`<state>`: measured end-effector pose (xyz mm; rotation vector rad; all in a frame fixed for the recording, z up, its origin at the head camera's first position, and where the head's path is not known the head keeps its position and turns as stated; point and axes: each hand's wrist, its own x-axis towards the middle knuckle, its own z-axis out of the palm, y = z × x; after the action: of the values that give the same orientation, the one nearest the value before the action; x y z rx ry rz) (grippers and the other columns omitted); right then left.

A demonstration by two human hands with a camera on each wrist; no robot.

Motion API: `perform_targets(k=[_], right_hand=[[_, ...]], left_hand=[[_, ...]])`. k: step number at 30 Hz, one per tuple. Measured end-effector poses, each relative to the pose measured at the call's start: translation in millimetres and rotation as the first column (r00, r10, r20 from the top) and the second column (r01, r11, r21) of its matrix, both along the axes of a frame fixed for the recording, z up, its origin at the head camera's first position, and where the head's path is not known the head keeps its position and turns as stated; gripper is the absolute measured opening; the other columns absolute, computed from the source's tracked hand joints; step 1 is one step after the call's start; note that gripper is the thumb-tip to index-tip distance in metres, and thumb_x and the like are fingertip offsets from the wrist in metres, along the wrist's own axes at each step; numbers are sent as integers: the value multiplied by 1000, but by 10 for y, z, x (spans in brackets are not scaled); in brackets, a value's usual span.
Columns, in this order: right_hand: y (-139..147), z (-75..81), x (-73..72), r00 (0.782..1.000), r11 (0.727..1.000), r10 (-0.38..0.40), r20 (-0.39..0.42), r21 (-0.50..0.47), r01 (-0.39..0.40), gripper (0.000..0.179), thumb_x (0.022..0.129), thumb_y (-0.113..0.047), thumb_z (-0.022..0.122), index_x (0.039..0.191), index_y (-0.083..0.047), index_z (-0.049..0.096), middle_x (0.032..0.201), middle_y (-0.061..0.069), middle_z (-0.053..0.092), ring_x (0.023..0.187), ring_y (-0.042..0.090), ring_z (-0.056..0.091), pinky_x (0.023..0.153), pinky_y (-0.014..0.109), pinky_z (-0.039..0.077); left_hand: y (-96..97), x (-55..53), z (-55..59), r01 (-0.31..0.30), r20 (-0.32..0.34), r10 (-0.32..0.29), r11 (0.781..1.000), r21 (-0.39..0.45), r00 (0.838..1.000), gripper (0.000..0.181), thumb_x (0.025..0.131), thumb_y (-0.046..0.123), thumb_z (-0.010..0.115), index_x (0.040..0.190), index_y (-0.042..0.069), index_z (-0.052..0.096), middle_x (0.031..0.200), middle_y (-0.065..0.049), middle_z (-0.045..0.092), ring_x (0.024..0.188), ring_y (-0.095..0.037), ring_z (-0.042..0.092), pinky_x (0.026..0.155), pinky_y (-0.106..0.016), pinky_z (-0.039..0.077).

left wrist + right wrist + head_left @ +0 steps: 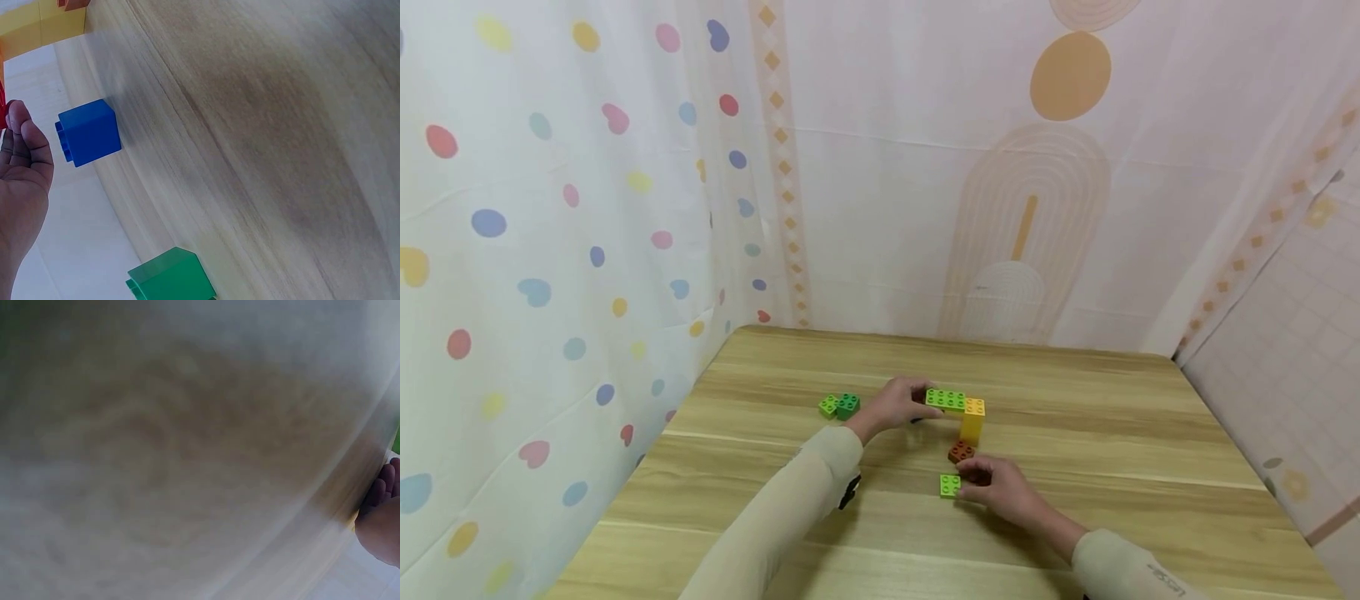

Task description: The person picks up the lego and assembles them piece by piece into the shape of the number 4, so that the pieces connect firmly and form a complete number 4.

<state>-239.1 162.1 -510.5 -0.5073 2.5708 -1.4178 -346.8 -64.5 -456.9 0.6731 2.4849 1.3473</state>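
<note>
In the head view, my left hand (898, 404) is at the left end of a long light green brick (946, 400), which joins a tall yellow brick stack (972, 421). Its fingertips grip a red brick (2, 112), mostly cut off by the left wrist view's edge. A blue brick (90, 133) stands on the table beside that hand. My right hand (1003, 493) has thumb and forefinger at the right side of a small light green brick (950, 486), pinching it. Just beyond lies a brown brick (961, 452), near the foot of the yellow stack.
Left of my left hand, a dark green brick (848, 406) and another small light green brick (828, 406) sit side by side on the wooden table (760, 375). Patterned curtains (880, 208) hang behind the table and along its left side.
</note>
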Motion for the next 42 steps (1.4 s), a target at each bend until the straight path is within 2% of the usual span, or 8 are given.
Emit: perform_targets(k=[6, 14, 18, 23, 27, 30, 35, 42], right_hand=[[-48, 6, 7, 999, 999, 3, -34, 36, -1, 43, 80, -24, 84, 116, -5, 71, 118, 9, 67, 112, 29, 58, 98, 53, 42], [-102, 2, 2, 990, 988, 58, -130, 146, -39, 37, 80, -22, 84, 111, -6, 72, 109, 3, 65, 102, 21, 57, 88, 41, 46], [-106, 24, -3, 988, 985, 76, -131, 165, -54, 33, 81, -21, 84, 109, -7, 74, 106, 2, 64, 98, 18, 56, 85, 38, 45], [-85, 68, -19, 992, 987, 89, -85, 140, -77, 34, 80, -20, 84, 110, -8, 74, 104, 1, 65, 98, 19, 56, 88, 42, 45], [-61, 125, -25, 996, 991, 83, -39, 109, -78, 33, 82, -21, 83, 111, -9, 73, 109, 3, 67, 103, 22, 57, 93, 51, 44], [-49, 173, -34, 996, 992, 86, -29, 99, -83, 32, 85, -21, 80, 113, -8, 71, 109, 3, 67, 101, 21, 59, 90, 46, 48], [-33, 267, -76, 993, 995, 86, -75, 52, -83, 29, 88, -18, 77, 114, -5, 70, 108, 3, 68, 97, 21, 63, 80, 33, 53], [7, 381, -131, 993, 999, 9, -119, 41, -4, 32, 89, -19, 76, 117, -6, 69, 107, 4, 68, 98, 22, 63, 83, 39, 54]], left_hand=[[2, 6, 2, -3, 13, 3, 1000, 15, 1000, 21, 86, 27, 79, 104, 18, 72, 90, 1, 65, 79, -12, 53, 69, -28, 45], [5, 15, 4, -5, 16, 5, 1000, 13, 1000, 20, 87, 25, 79, 104, 18, 72, 90, 1, 65, 79, -12, 53, 69, -28, 45], [8, 18, 8, -4, 19, 3, 1000, 14, 1000, 21, 87, 25, 79, 106, 18, 72, 91, 1, 65, 80, -12, 53, 70, -28, 45], [11, 14, 13, 2, 19, -2, 1000, 16, 1000, 21, 87, 25, 79, 106, 18, 72, 92, 0, 65, 80, -12, 53, 70, -28, 46], [11, 10, 12, 4, 12, -4, 1000, 9, 1000, 20, 87, 25, 79, 104, 18, 72, 92, -1, 66, 79, -13, 53, 69, -29, 46], [10, 9, 11, 2, 9, -2, 1000, 4, 1000, 20, 88, 25, 78, 105, 18, 72, 93, -1, 66, 80, -13, 54, 70, -29, 46], [10, 14, 18, 0, 0, 0, 1000, -5, 1000, 22, 87, 26, 78, 107, 18, 72, 92, 1, 66, 81, -13, 54, 71, -29, 47], [14, 4, 13, 9, -4, -9, 1000, -9, 1000, 23, 88, 25, 78, 108, 18, 72, 92, 0, 66, 80, -12, 55, 70, -29, 47]])
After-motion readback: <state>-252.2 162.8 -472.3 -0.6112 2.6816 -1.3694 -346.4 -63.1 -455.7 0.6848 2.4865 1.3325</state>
